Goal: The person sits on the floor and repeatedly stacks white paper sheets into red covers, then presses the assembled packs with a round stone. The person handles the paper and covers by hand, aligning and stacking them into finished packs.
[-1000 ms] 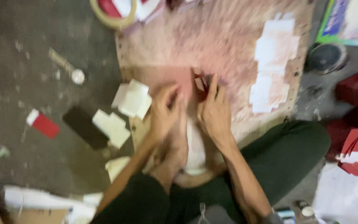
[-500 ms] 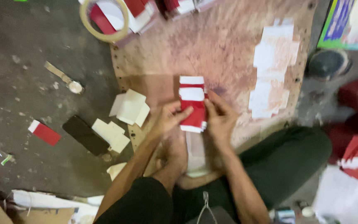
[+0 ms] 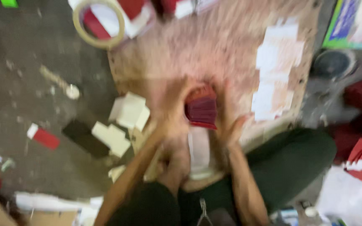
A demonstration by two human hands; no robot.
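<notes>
Both hands are gripping a red card packet (image 3: 200, 109) over the pink board (image 3: 214, 46): left hand (image 3: 170, 111) and right hand (image 3: 230, 125) clamping opposite sides, though blurred. It looks light and stiff-edged, best pinched along its edges.

From my feed I see both forearms bare, no sleeves reaching the wrists; the left hand (image 3: 170, 121) and right hand (image 3: 231, 125) are ungloved, blurred; dark green trousers (image 3: 290, 163) cover the folded legs; no rings or watch discernible through the blur.
</notes>
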